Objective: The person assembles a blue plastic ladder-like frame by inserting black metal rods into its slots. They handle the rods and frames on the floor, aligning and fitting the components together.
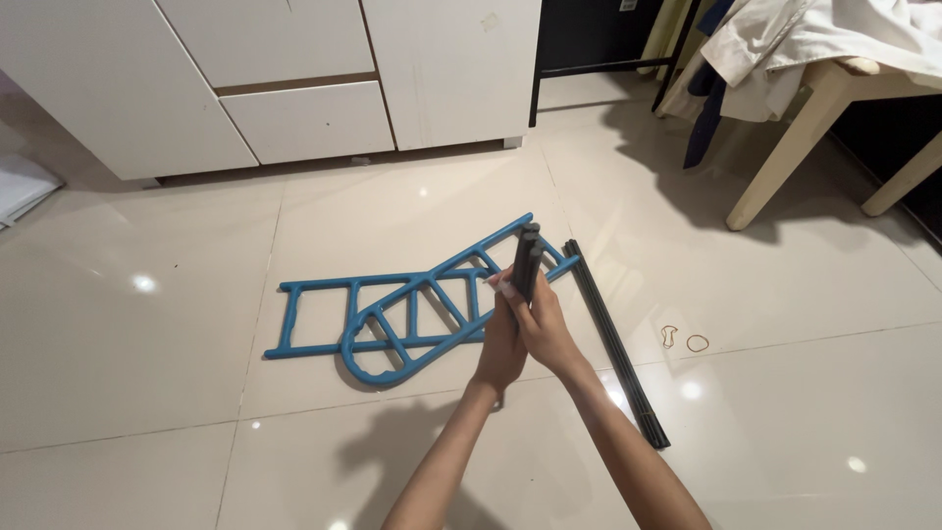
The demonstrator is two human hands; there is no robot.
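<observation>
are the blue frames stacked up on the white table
No, the two blue frames lie overlapping on the tiled floor, while both hands hold a bundle of dark rods above them.

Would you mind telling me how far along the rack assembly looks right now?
Nothing is joined yet. Both hands, left hand and right hand, grip a bundle of dark rods. Two blue side frames and more dark rods lie loose on the floor.

frames (392,314) on floor (147,373), before cabinet (294,79); rods (618,344) right of frames; rubber bands (685,340) right of rods
</observation>
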